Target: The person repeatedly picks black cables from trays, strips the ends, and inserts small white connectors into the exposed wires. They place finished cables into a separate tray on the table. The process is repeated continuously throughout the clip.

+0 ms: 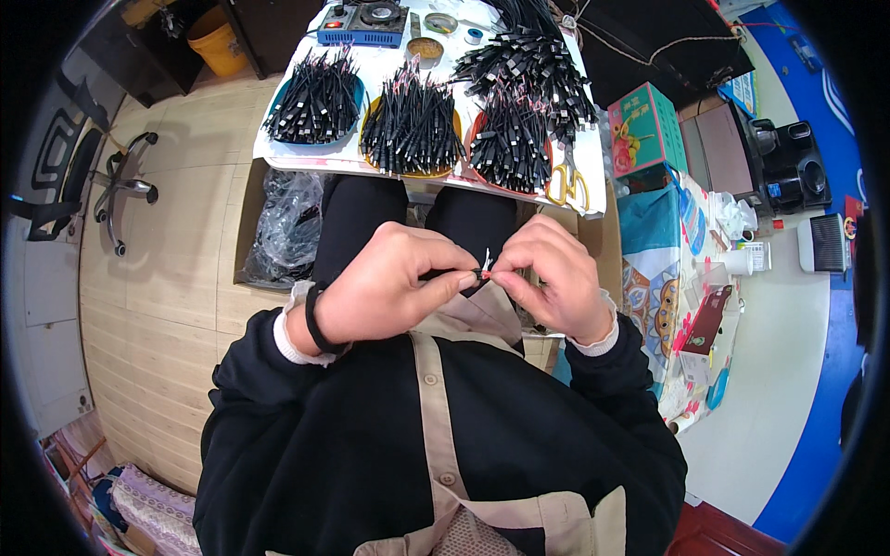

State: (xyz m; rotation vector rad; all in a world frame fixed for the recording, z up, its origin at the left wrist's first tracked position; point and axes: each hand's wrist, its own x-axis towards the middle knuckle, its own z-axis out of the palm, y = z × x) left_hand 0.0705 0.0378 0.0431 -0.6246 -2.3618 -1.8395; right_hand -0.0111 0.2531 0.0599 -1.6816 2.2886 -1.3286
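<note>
Above my lap, my left hand (394,280) and my right hand (553,278) face each other, thumbs and forefingers pinched. Between the fingertips is the stripped end of a thin black cable (479,272), with small red and white wires showing. My left fingers are closed on the black part, and my right fingers hold the red wire. The rest of the cable is hidden by my hands. Just beyond, on the white table, bunches of short black cables with plugs fill a blue tray (358,95), a yellow tray (456,121) and a red tray (476,123).
Yellow-handled scissors (568,185) lie at the table's near right corner. A larger cable pile (528,69) stands behind. At the back are a blue device (362,25), small tins and a wire spool (474,36). A green box (646,130) stands right; bagged material (289,222) sits below left.
</note>
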